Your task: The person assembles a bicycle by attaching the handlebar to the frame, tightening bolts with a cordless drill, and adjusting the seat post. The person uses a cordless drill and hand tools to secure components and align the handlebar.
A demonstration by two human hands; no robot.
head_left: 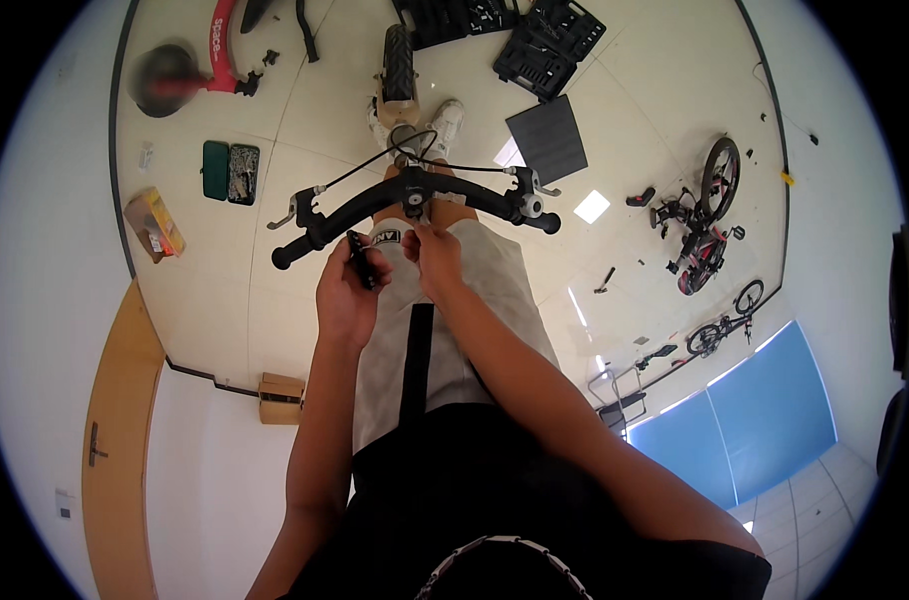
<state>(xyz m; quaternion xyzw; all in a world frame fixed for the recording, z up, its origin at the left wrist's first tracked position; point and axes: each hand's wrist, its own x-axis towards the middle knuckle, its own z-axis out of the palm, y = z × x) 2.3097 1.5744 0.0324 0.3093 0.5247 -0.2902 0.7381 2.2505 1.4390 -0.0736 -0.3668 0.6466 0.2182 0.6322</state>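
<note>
A black bicycle handlebar with a brake lever and cable on each side lies across in front of my legs. Its stem is in the middle, and the front wheel points away beyond it, between my shoes. My left hand is closed round a small, dark, elongated object, which looks like a compact tool; its exact kind is unclear. My right hand is just below the stem, fingers bent together near its lower end. Whether something small is pinched in them is hidden.
Open black tool cases and a dark square mat lie ahead. At left are a green case of small parts, a yellow box and a red frame. Bicycle parts lie at right.
</note>
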